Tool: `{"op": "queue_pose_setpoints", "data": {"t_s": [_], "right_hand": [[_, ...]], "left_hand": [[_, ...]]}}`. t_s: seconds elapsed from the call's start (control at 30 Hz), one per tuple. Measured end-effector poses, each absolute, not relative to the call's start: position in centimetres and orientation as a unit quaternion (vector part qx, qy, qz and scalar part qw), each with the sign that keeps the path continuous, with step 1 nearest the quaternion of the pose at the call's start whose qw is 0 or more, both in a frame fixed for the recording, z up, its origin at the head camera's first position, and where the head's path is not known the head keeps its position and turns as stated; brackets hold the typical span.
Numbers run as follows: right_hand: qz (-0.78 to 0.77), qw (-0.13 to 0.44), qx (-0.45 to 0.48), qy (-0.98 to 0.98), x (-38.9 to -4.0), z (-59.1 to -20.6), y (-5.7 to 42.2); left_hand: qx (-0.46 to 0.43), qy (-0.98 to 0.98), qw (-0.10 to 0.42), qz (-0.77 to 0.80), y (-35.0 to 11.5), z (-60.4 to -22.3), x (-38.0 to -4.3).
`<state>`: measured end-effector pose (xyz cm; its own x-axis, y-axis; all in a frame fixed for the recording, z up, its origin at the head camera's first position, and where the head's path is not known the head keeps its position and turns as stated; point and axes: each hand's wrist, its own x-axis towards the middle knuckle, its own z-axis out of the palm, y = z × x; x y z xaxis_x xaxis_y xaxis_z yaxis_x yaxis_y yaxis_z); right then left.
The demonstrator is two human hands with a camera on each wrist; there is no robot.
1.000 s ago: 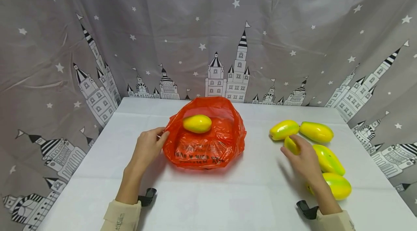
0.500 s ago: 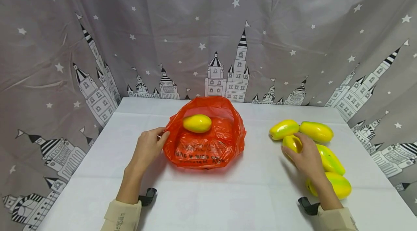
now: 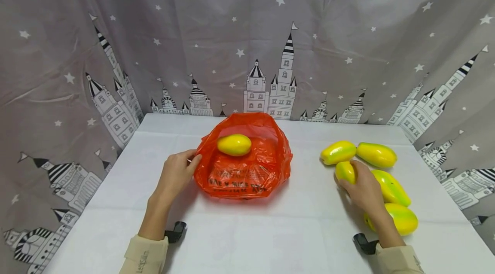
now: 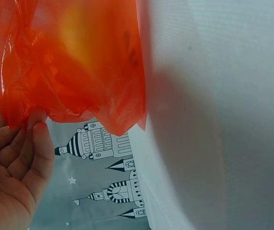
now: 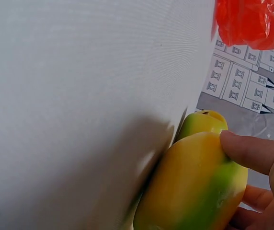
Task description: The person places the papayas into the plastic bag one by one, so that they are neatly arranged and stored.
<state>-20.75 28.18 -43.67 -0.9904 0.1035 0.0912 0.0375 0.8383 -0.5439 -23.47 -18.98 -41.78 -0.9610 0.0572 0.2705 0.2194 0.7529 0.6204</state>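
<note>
- Head view: the person's left hand (image 3: 178,173) pinched the left rim of a red plastic bag (image 3: 239,168), which sat wide-mouthed on the white table (image 3: 278,239) with one yellow fruit (image 3: 234,145) lying inside, left of centre.
- Head view, other side: the right hand (image 3: 365,188) gripped the held fruit (image 3: 345,172), well apart from the bag. Around it lay the back-left fruit (image 3: 338,152), back-right fruit (image 3: 376,155), middle fruit (image 3: 391,188) and front fruit (image 3: 402,219).
- Left wrist view: bent fingertips caught the thin plastic's edge. A light, steady pinch seemed best to me; a tug might have creased the mouth.
- Right wrist view: the thumb pressed the held fruit from one side, fingers curled behind it. Its skin looked slick, so I'd have favoured a firm hold round the middle. Whether it touched the table, I couldn't tell.
</note>
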Motion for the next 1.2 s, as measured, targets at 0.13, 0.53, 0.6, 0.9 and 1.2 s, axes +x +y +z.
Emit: {"op": "queue_pose_setpoints", "data": {"t_s": [0.13,0.53,0.6,0.9,1.2], "right_hand": [[0.281,0.05,-0.045,-0.957,-20.71,-43.64,28.0],[0.276,0.047,-0.049,-0.959,-20.61,-43.87,27.91],[0.273,0.047,-0.045,-0.96,-20.58,-43.84,27.93],[0.271,0.055,-0.037,-0.96,-20.54,-43.99,28.02],[0.269,0.064,-0.032,-0.961,-20.48,-44.11,28.09]], "left_hand": [[-0.073,-0.929,0.119,-0.343,-19.0,-41.76,-23.47],[-0.077,-0.928,0.125,-0.341,-19.06,-41.8,-23.45],[-0.078,-0.928,0.127,-0.341,-19.08,-41.83,-23.47],[-0.078,-0.927,0.127,-0.343,-19.08,-41.86,-23.54],[-0.075,-0.929,0.124,-0.341,-19.05,-41.81,-23.47]]}}
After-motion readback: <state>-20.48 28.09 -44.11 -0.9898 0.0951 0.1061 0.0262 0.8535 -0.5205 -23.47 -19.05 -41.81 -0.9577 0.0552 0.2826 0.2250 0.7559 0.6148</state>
